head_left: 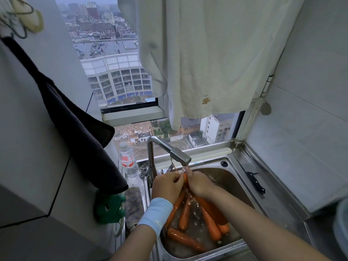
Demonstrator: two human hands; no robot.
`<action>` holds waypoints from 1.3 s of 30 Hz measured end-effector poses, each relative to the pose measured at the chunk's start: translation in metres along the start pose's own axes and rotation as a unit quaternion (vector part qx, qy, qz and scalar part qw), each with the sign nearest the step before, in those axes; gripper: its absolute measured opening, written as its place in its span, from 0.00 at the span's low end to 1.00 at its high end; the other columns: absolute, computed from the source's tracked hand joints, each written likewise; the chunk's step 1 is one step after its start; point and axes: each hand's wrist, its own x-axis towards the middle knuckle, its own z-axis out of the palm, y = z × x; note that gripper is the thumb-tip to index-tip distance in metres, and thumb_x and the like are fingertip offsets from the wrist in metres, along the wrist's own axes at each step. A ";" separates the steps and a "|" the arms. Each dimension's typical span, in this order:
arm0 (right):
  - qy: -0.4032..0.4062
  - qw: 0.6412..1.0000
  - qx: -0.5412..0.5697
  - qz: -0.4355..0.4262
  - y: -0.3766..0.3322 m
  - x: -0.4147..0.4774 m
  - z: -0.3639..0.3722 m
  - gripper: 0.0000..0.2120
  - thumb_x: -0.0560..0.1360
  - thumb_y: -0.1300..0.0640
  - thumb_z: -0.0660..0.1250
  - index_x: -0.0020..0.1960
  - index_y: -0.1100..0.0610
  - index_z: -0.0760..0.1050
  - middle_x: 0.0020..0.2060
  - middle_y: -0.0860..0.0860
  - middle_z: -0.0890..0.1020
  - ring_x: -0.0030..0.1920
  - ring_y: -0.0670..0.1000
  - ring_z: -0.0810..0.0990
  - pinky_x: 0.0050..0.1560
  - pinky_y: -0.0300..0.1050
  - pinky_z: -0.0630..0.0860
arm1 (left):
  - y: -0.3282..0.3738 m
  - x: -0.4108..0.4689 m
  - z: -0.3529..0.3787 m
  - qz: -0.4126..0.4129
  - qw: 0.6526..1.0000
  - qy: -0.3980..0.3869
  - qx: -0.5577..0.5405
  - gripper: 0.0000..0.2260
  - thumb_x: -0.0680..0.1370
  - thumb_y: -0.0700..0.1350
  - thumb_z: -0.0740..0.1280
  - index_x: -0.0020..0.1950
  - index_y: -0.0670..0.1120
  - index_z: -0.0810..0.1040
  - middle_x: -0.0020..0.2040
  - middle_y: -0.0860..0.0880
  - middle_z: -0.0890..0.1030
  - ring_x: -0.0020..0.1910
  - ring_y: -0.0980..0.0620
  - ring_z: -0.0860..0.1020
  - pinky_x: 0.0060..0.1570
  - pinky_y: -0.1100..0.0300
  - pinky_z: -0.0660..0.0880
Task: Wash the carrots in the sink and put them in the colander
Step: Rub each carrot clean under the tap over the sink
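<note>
L grip (167, 187) & R grip (197, 185) both curl round one carrot (185, 178), held between them just under the tap (178, 157) so water runs down it. Other carrots (183, 215) lie below the grips in the sink (226, 178), prob. awaiting a rinse. Colander not in view.

Your surroundings: clutter by a high window (116, 81)
A white towel (207, 63) hangs ahead of you, a dark cloth (75, 129) drapes at left with a bottle (128, 162) just beside its lower edge — and a black knife (256, 182) lies on the counter (278, 194) at your right.
</note>
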 end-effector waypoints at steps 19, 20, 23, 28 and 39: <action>0.005 0.998 0.042 0.047 -0.011 -0.015 -0.011 0.38 0.87 0.43 0.40 0.55 0.67 0.82 0.47 0.62 0.85 0.48 0.56 0.83 0.55 0.46 0.75 | 0.013 0.016 -0.009 -0.119 0.987 -0.070 -0.086 0.14 0.83 0.49 0.57 0.43 0.44 0.76 0.42 0.43 0.82 0.40 0.43 0.81 0.45 0.49 0.81; 0.002 0.997 0.060 0.058 -0.012 -0.016 -0.011 0.37 0.87 0.43 0.41 0.54 0.67 0.82 0.46 0.63 0.84 0.44 0.57 0.82 0.46 0.43 0.75 | 0.015 0.016 -0.010 -0.146 0.974 -0.097 -0.142 0.13 0.84 0.50 0.57 0.46 0.44 0.75 0.42 0.43 0.81 0.38 0.44 0.82 0.41 0.49 0.82; -0.027 0.982 0.167 0.082 -0.021 -0.020 -0.012 0.34 0.86 0.42 0.44 0.50 0.65 0.80 0.36 0.63 0.80 0.31 0.57 0.77 0.39 0.47 0.77 | 0.015 0.013 -0.002 -0.192 0.925 -0.178 -0.275 0.16 0.80 0.59 0.64 0.57 0.48 0.71 0.47 0.43 0.80 0.41 0.45 0.82 0.41 0.50 0.84; -0.035 0.969 0.218 0.112 -0.024 -0.018 -0.008 0.30 0.86 0.40 0.45 0.48 0.58 0.79 0.27 0.58 0.77 0.23 0.55 0.73 0.31 0.47 0.74 | 0.005 0.013 0.011 -0.187 0.888 -0.230 -0.352 0.11 0.84 0.52 0.59 0.57 0.48 0.77 0.40 0.40 0.78 0.33 0.44 0.78 0.43 0.48 0.78; -0.054 0.956 0.251 0.140 -0.026 -0.023 -0.017 0.30 0.85 0.39 0.49 0.47 0.60 0.78 0.33 0.59 0.80 0.33 0.56 0.79 0.38 0.46 0.79 | 0.006 0.016 0.012 -0.173 0.897 -0.222 -0.341 0.12 0.83 0.53 0.60 0.58 0.47 0.77 0.36 0.42 0.76 0.33 0.45 0.76 0.46 0.46 0.78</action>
